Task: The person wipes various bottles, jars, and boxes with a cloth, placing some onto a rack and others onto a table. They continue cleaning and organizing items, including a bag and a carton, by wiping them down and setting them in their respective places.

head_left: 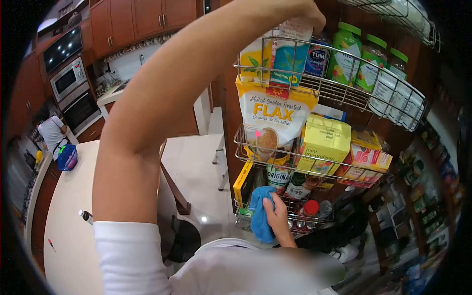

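We've got the blue cloth [261, 222] pinched in our right hand [278, 216], in front of the bottom rack [322, 221]. Our left hand [315, 15] is up by the top rack [346, 91]; can't tell its grip. Best kept wrist high, cloth bunched, clear of the red-lidded jar [310, 208].

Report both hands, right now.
Left hand: raised near the teal Menthol pack; fingers hidden, so open or closed cannot be told.
Right hand: closed on the blue cloth.
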`<act>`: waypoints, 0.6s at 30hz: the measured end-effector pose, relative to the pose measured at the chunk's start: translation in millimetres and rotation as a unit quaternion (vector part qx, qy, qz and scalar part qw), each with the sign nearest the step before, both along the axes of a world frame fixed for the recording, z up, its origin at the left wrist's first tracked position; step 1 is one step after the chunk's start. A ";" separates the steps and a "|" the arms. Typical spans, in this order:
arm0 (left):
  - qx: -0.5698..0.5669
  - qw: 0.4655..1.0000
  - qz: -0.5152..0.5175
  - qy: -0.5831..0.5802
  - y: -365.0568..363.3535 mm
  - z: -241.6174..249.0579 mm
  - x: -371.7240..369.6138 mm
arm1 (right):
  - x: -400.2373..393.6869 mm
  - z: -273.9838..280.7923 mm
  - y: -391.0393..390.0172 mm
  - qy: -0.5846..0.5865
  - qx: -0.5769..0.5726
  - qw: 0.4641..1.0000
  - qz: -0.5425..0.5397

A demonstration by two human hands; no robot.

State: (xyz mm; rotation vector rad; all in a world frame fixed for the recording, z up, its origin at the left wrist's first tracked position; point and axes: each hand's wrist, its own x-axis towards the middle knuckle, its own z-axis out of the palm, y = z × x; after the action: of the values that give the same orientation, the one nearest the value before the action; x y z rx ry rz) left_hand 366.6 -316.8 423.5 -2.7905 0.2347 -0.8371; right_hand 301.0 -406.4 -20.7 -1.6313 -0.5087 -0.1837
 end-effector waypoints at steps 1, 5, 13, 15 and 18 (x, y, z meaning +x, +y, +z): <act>-0.003 1.000 -0.014 0.021 3.3 5.4 -3.6 | 1.5 1.1 -0.5 0.002 0.004 1.000 0.002; 0.005 0.986 0.107 0.128 -4.4 22.3 18.7 | 6.7 0.6 -1.3 -0.002 0.010 1.000 0.001; -0.081 0.991 -0.033 0.097 41.4 -2.3 10.9 | 23.4 -23.2 -9.3 0.024 -0.049 0.995 -0.088; -0.124 0.985 -0.083 0.084 74.2 -12.9 -19.6 | 30.8 -38.4 -19.0 0.049 -0.035 0.997 -0.056; -0.180 0.976 -0.086 0.090 132.5 -30.0 -82.9 | 33.1 -44.7 -40.3 0.072 0.002 0.994 0.078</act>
State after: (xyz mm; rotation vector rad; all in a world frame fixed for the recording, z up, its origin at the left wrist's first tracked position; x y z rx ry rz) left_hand 283.7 -184.2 393.5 -3.2295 0.3953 -0.7239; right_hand 334.2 -446.7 -65.4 -1.5804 -0.5214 0.0496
